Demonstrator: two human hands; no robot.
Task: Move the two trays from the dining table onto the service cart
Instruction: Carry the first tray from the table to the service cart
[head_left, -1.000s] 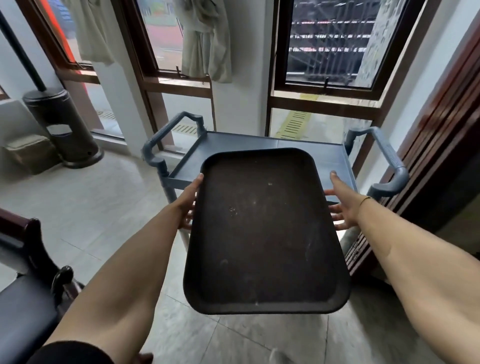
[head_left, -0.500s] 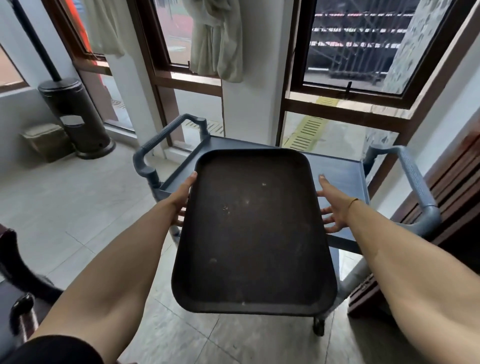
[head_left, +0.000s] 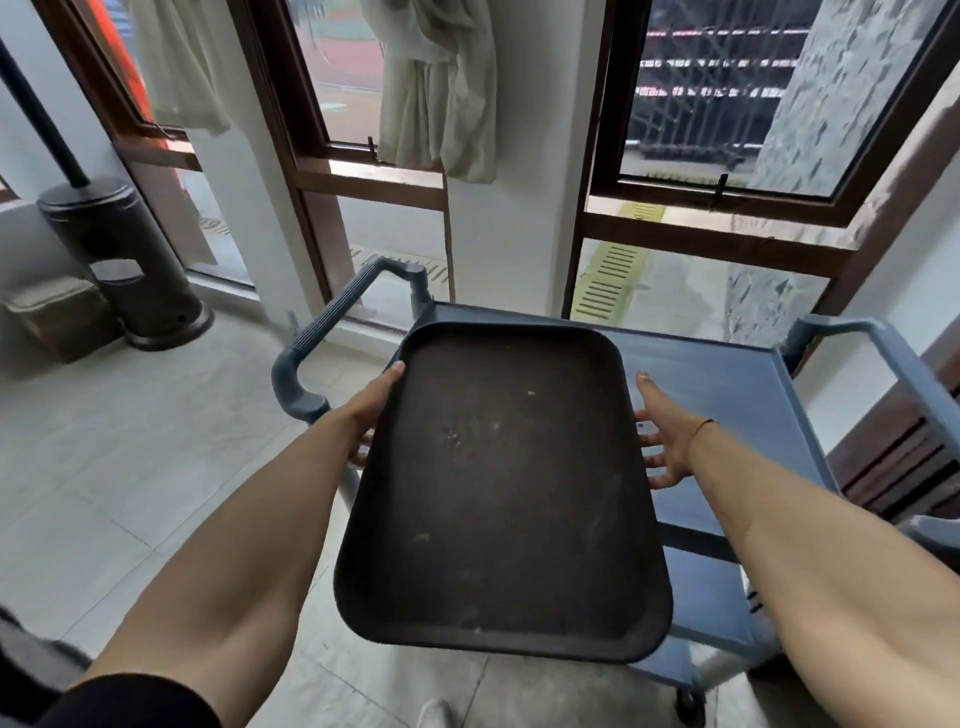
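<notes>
A dark brown rectangular tray (head_left: 504, 488) is held level in front of me, its far end over the top shelf of the grey-blue service cart (head_left: 727, 395). My left hand (head_left: 371, 410) grips the tray's left rim, thumb on top. My right hand (head_left: 662, 436) holds the right rim with the fingers spread underneath. The tray is bare apart from a few crumbs. Only this one tray is in view; the dining table is out of sight.
The cart has a ribbed handle on the left (head_left: 324, 332) and another on the right (head_left: 893, 358), plus a lower shelf (head_left: 701, 597). Windows and a hanging curtain (head_left: 436, 88) stand behind it. A black cylindrical stand (head_left: 130, 260) sits on the tiled floor at left.
I have walked closer to the cart, carrying the tray forward so its far end now hangs over the cart's top shelf. The dark chair at lower left has left the view.
</notes>
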